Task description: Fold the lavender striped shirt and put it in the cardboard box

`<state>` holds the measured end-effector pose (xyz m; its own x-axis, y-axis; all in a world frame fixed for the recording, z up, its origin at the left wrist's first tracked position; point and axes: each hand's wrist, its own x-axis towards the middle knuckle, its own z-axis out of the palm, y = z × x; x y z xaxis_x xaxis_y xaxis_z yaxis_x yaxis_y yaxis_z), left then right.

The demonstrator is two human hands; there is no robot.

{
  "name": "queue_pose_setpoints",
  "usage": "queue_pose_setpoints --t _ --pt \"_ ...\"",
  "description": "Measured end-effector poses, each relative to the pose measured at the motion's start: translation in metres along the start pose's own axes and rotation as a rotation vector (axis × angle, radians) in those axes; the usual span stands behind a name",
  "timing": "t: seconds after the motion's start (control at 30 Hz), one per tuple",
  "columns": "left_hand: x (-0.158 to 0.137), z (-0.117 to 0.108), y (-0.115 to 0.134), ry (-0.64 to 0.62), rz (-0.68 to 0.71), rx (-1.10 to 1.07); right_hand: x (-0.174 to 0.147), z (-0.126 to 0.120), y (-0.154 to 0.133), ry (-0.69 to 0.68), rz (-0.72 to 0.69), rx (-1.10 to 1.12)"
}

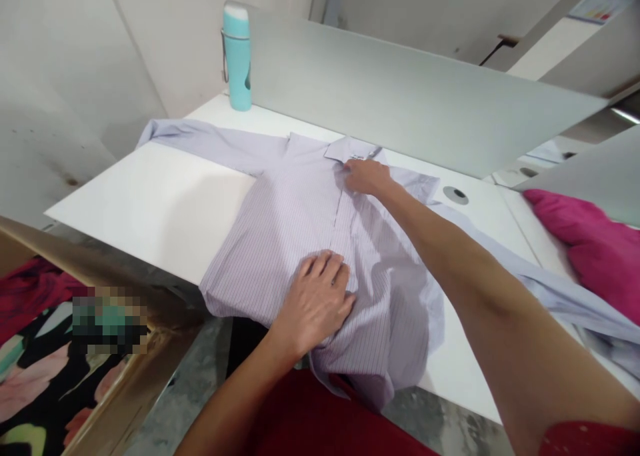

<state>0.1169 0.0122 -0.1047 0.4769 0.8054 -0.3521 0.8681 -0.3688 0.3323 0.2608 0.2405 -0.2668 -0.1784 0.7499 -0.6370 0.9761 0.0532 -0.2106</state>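
Lilac and striped, the shirt (280,223) is spread across the white table (150,209), its hem hung over the near edge. Its front is covered by the left hand (320,303), fingers loosely spread; its collar (338,151) is touched by the right hand (367,176), fingers curled, any pinch impossible to tell. Slipping could be caused by the overhang, creasing by the rumpled right front. Marks inside the collar cannot be read; on the 1 far-left bottle (237,63), no brand is legible.

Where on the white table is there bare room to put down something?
The widest bare patch of table lies left, bordered by its near edge and the shirt with outstretched sleeve. The middle is crowded: shirt, left hand, right hand. Right, pink cloth and the other sleeve take room.
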Motion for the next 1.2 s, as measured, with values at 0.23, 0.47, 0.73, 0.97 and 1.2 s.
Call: queue_pose_setpoints --t 0.23,0.47,0.73,0.97,1.2 --pt "0.000 0.002 0.000 0.012 0.003 -0.012 0.005 0.003 -0.003 -0.025 0.016 -0.079" --pt "0.000 0.002 0.000 0.015 -0.006 -0.008 0.009 0.004 -0.003 -0.039 -0.010 -0.115" --pt "0.000 0.002 0.000 0.016 0.001 0.004 0.008 0.004 -0.001 -0.048 -0.036 -0.221" --pt "-0.001 0.003 0.000 0.027 0.003 0.000 0.002 -0.001 -0.003 -0.078 -0.055 -0.231" --pt "0.001 0.001 0.000 -0.004 0.002 0.010 -0.017 -0.008 0.011 0.091 -0.007 -0.066"
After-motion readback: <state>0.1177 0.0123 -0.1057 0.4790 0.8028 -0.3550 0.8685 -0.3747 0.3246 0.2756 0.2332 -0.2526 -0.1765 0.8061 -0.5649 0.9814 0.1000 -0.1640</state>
